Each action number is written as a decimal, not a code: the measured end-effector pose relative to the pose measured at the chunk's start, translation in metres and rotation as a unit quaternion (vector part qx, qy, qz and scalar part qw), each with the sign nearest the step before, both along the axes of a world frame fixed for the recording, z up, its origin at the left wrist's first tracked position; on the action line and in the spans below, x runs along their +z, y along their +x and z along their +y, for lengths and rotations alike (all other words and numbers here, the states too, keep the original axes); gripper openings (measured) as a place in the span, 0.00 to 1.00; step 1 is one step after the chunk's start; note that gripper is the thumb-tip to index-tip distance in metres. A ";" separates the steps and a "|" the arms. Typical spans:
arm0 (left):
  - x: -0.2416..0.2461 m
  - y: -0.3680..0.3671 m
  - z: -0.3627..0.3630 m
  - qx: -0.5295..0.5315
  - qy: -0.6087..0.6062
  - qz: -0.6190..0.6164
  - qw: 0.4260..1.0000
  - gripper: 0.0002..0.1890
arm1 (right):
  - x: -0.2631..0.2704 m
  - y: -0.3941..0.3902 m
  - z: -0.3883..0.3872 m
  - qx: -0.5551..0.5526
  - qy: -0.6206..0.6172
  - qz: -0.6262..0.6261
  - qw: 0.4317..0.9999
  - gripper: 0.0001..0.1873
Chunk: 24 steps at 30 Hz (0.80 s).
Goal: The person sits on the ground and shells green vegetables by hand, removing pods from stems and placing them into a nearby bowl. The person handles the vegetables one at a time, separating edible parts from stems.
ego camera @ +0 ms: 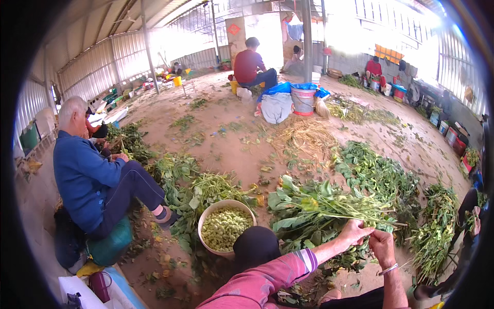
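Note:
My left hand (356, 233) is closed around leafy green stalks (335, 206), which look like bean plants and fan out to the left. Touching or nearly touching it, my right hand (381, 247) has its fingers curled in beside the stalk ends; what they pinch is hidden. A bracelet circles the right wrist. Left of my dark-clad knee (256, 245) stands a round pale bucket (201, 228), heaped with small green pods (227, 228). More cut plants (380, 179) lie in a pile beyond my hands.
A seated person in blue (87, 166) works at the left beside green plants (173, 170). Another bundle (436, 231) lies at the right, near a partly seen person's hand (476, 220). Ahead are dry straw (305, 139), a metal pail (303, 102), a steel post (307, 46) and several seated people.

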<state>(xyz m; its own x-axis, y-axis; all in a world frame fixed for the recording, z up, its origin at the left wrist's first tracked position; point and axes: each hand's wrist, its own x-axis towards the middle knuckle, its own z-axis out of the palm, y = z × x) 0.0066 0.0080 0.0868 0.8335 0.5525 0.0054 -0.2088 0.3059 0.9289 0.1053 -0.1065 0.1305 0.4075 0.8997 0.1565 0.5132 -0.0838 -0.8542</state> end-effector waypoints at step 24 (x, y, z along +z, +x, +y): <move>-0.003 -0.006 0.006 -0.038 -0.192 -0.107 0.975 0.09 | -0.014 -0.007 0.015 -0.077 0.118 0.179 0.974 0.08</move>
